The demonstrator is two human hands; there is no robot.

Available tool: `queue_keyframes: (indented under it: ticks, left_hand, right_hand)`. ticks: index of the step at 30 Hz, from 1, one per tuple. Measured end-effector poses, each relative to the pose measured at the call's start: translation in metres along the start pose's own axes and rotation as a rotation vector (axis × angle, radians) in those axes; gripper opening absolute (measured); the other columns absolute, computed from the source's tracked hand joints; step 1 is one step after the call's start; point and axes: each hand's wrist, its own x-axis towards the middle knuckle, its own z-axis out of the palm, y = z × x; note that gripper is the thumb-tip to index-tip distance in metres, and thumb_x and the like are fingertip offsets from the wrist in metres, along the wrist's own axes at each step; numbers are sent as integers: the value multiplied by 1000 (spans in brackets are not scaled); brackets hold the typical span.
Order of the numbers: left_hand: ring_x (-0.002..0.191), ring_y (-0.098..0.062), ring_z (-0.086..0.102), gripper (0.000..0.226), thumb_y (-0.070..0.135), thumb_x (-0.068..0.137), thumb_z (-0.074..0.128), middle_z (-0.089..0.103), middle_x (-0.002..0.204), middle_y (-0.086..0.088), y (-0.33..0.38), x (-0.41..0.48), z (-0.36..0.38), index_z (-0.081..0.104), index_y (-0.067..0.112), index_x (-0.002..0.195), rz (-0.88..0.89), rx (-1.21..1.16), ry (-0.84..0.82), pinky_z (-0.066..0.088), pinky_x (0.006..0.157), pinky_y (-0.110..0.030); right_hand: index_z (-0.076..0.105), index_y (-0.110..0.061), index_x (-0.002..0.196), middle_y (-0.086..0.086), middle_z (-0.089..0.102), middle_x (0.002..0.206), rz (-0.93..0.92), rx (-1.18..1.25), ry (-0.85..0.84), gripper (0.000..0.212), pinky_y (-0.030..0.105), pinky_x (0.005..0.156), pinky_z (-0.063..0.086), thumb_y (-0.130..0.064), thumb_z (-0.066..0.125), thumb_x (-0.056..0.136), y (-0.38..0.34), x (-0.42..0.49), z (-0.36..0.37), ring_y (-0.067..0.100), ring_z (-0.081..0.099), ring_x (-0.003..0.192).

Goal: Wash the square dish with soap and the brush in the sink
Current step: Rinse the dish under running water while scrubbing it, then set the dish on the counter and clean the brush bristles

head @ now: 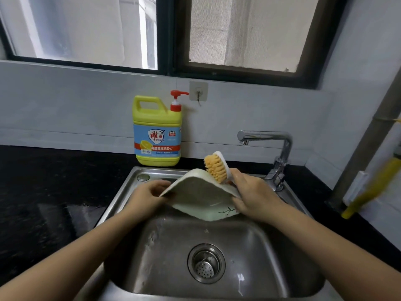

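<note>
Fingers [161,184] of left hand [149,192] curl round the dish [199,192] at its left corner; right hand [253,196] wraps the brush [217,168] handle, thumb on the dish's right edge. Dish is held tilted, underside up, over the sink's [121,192] back edge, bristles touching its far edge. Judged step: scrubbing the underside, and next the brush should sweep across while the left hand braces. Count: one dish, one brush, one soap [157,131], one tap [280,148].
</note>
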Motion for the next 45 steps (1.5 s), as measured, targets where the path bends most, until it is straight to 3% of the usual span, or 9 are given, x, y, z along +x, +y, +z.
queue_keyframes:
  ticks: [8,16,23,26,28,36,39,42,45]
  left_hand:
    - [124,-5,36,58,16,88,61,45,138,6,30,-14,-8,40,28,140,476,464,73,27,100,-21]
    - [116,-27,57,51,-1,82,55,61,126,-9,22,-13,-8,52,11,131,512,484,100,46,97,-39]
    - [81,-31,72,39,17,75,49,73,93,-15,20,-15,-22,66,0,106,686,591,270,57,70,-43]
    - [75,-29,72,38,25,77,46,73,88,-14,23,-16,-30,60,7,107,763,609,274,58,65,-37]
    - [74,-28,71,35,29,78,48,73,87,-14,24,-15,-36,51,12,109,823,622,279,58,64,-35]
    - [79,-26,72,47,52,96,32,73,91,-15,20,-14,-55,50,10,111,975,677,350,58,69,-32]
    - [79,-28,72,35,38,97,36,73,92,-15,15,-16,-61,52,11,112,865,627,396,57,69,-32]
    - [87,-30,68,29,15,88,50,71,97,-13,13,-17,-64,64,6,112,569,453,414,51,77,-29]
    - [78,-19,56,13,13,94,48,60,78,3,13,-13,-69,59,16,88,242,315,357,38,62,-26]
  right_hand:
    - [39,-13,117,8,64,77,-135,-69,33,52,29,38,47,-13,64,71,-1,12,-8,19,56,51]
    - [42,-14,116,5,66,80,-122,-14,42,42,16,44,36,-20,56,77,-4,17,-1,14,55,53]
    - [47,-21,121,-14,57,97,228,337,45,55,30,68,54,-16,75,74,-13,22,0,14,63,82]
    - [41,-28,111,-14,55,92,466,515,175,62,16,63,46,-12,81,67,-19,16,14,2,54,75]
    - [42,-25,106,-5,59,89,598,653,254,59,28,65,51,-16,83,65,-23,10,28,11,59,74]
    - [49,-18,114,4,62,89,768,1044,318,45,19,54,45,-10,73,77,-43,16,59,11,60,70]
    - [52,-20,111,3,59,71,828,1219,302,37,18,38,37,-6,69,81,-53,24,69,3,47,41]
    - [53,-14,95,3,50,59,915,1360,383,21,20,34,31,-9,68,82,-64,35,76,7,38,36]
    - [55,-12,90,1,52,58,965,1373,478,15,19,35,33,-13,68,83,-78,52,79,5,42,36]
